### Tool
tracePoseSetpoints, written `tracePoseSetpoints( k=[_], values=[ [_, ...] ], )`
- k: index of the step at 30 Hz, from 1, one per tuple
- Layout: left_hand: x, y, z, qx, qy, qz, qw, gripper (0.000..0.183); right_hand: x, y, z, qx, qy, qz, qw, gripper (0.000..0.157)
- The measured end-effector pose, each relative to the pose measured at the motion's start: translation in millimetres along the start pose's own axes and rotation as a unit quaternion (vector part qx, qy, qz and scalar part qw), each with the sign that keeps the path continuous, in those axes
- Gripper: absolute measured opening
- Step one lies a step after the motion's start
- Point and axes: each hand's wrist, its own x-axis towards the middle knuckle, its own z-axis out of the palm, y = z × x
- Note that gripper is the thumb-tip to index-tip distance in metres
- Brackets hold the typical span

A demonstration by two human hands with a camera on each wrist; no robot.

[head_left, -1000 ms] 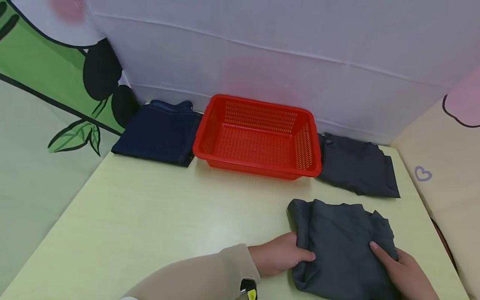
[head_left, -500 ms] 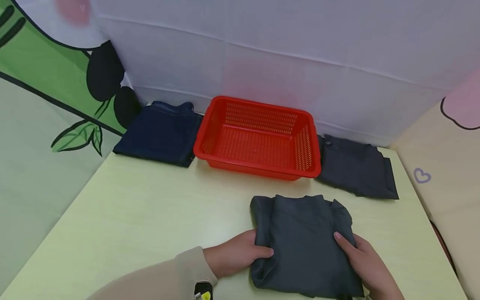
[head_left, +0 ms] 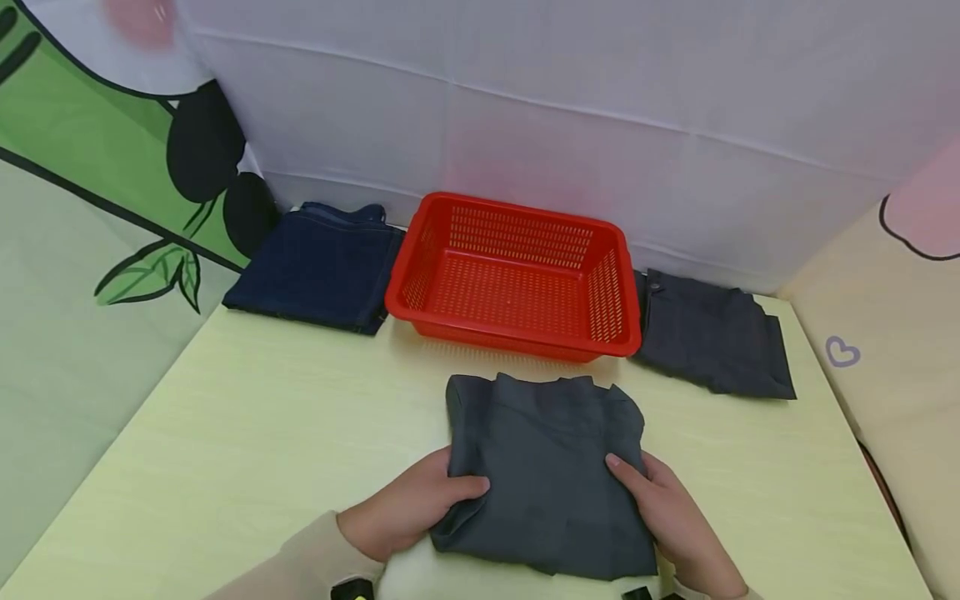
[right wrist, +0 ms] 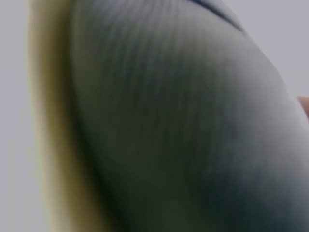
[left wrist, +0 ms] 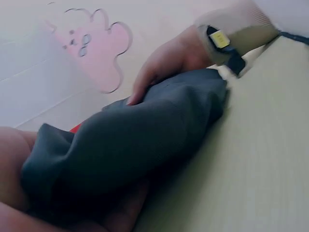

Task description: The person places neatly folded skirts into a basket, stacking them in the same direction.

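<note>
A folded dark grey garment [head_left: 551,475], of a kind I cannot make out, is held between both hands in front of the basket. My left hand [head_left: 417,506] grips its left edge, thumb on top and fingers underneath. At the right edge my right hand [head_left: 672,517] holds it the same way, its thumb lying on the cloth. In the left wrist view the garment [left wrist: 130,135] looks thick and bulges over the tabletop, and fingers show beneath it. Blurred grey cloth [right wrist: 183,121] fills most of the right wrist view.
A red perforated plastic basket [head_left: 513,340] stands at the back of the pale table [head_left: 247,442]. Folded dark blue jeans [head_left: 318,267] lie to its left. Folded dark grey trousers [head_left: 716,337] lie to its right. A white cloth backdrop [head_left: 540,108] hangs behind them.
Both hands have carried the grey garment leftward across the table and slightly toward the basket. It now lies in front of the basket instead of near the right side. The grip looks unchanged.
</note>
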Motion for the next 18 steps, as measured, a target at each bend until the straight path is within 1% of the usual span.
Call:
tracePoseSetpoints(
  k=[4, 9, 14, 16, 18],
  values=[
    [-10.5, 2.8, -13.3, 0.006, 0.018, -0.001, 0.9998, 0.068, 6, -3, 15.1, 0.008, -0.016, -0.007, 1.000, 0.070],
    [-20.2, 7.1, -22.7, 0.017, 0.044, -0.016, 0.9988, 0.069, 13, -7, 33.2, 0.007, -0.011, -0.003, 1.000, 0.072],
    [-24.4, 10.2, -29.1, -0.019, 0.043, -0.032, 0.9984, 0.065, 18, -9, 48.0, 0.017, -0.004, 0.006, 1.000, 0.075],
    [-24.3, 10.6, -30.3, -0.032, 0.036, -0.033, 0.9983, 0.064, 21, -10, 52.9, 0.026, -0.010, 0.005, 1.000, 0.075],
    [-24.1, 10.2, -30.6, -0.031, 0.034, -0.030, 0.9985, 0.064, 24, -10, 57.0, 0.035, -0.020, 0.005, 0.999, 0.074]
  ],
)
